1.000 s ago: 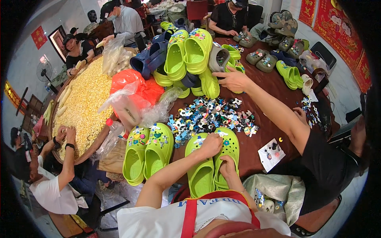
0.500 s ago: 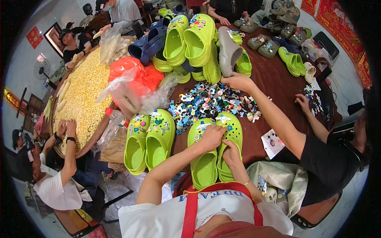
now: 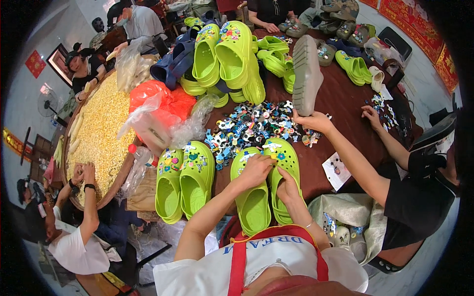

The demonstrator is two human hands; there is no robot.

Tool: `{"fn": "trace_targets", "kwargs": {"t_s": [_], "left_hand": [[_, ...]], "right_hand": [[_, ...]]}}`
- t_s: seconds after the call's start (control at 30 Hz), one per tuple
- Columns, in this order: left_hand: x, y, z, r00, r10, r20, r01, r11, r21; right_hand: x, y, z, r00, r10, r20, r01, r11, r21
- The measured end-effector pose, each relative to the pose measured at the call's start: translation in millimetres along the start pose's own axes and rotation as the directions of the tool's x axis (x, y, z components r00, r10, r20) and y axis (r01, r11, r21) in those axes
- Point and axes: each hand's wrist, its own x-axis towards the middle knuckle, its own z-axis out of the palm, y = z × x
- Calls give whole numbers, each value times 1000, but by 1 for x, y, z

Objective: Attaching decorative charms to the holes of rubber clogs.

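A pair of lime green clogs stands before me at the table's near edge. My left hand (image 3: 257, 168) is closed at the inner side of the right-hand clog (image 3: 283, 154), its fingertips against the holed upper; whatever they pinch is hidden. My right hand (image 3: 288, 189) grips that same clog at its foot opening, thumb up near the left fingertips. Below my left wrist lies the left-hand clog (image 3: 253, 209), with charms on its toe. A heap of small colourful shoe charms (image 3: 256, 126) spreads just beyond both toes. To the left stands another decorated green pair (image 3: 196, 185).
A co-worker's hand (image 3: 314, 121) on the right holds a grey-brown clog (image 3: 306, 74) over the table. Stacked green clogs (image 3: 232, 59) rise behind the charms. Left are a red plastic bag (image 3: 160, 101), a bottle (image 3: 142, 155) and a round tray of corn kernels (image 3: 106, 116). A sack (image 3: 345, 204) sits right.
The co-worker's hand has drawn the grey-brown clog rightward and turned its sole into view. My hands stay at the right-hand green clog, with small finger shifts. The whole view has shifted slightly.
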Motion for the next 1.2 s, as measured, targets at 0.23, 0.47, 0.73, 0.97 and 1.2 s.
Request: {"fn": "trace_targets", "kwargs": {"t_s": [0.23,0.47,0.73,0.97,1.2], "left_hand": [[-34,-19,-19,918,-56,-392,113,986,124],[-65,-60,13,715,-668,-206,331,582,-743],[-57,-32,39,788,-586,-186,369,693,-620],[-13,-65,13,839,-500,-214,362,808,-465],[37,-111,0,730,-305,-612,454,885,101]], "right_hand": [[9,0,-13,992,93,-79,-91,996,25],[7,-11,11,994,98,-54,-92,990,108],[1,-12,-1,983,-145,-113,148,989,17],[0,-22,-3,983,-161,-87,169,981,91],[8,-26,-4,993,-112,-41,113,993,41]]}}
